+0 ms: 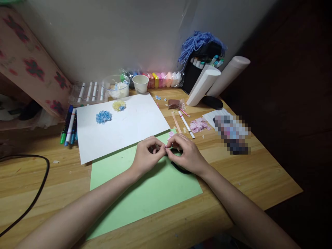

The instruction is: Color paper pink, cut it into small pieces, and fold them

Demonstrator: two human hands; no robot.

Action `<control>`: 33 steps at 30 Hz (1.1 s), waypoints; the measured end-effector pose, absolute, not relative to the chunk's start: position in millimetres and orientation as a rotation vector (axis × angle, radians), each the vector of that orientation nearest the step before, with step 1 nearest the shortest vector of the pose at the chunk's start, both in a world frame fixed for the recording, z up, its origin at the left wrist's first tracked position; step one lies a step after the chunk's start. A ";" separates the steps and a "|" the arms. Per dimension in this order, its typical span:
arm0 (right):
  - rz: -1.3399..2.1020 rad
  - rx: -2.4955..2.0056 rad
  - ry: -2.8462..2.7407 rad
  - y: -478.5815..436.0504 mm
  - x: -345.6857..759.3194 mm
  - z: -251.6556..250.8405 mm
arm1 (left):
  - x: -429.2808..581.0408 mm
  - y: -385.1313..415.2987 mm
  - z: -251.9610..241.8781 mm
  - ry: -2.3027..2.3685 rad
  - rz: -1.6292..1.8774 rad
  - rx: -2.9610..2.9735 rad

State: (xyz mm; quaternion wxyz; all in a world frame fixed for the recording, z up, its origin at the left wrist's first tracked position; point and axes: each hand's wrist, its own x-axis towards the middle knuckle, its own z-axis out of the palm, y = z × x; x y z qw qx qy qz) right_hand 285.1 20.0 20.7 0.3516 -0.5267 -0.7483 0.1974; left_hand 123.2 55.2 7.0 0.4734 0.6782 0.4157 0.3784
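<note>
Over the green sheet [124,200], my left hand [149,154] and my right hand [185,154] meet with pinched fingertips. A tiny pink piece [166,147] shows between them, held at both sets of fingertips. Partly hidden under my right hand is a black curved object [180,168]. Small pink bits [171,135] lie just beyond the fingers. A white sheet [124,131] to the upper left bears a blue crumpled cluster [103,117] and a yellow one [119,105]. A pile of pink scraps [199,125] sits to the right, beside a white marker [186,124].
Behind stand a paper cup [140,84], a clear bowl [116,88], colored clay packs [163,79] and a black pen holder [193,74]. White bottles [204,86] are at the back right. Markers [70,126] and a black cable [46,173] lie left.
</note>
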 end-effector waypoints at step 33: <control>0.429 -1.323 -1.776 16.8 279.7 15.9 | 121.7 55.7 2.4 1.005 0.984 1.595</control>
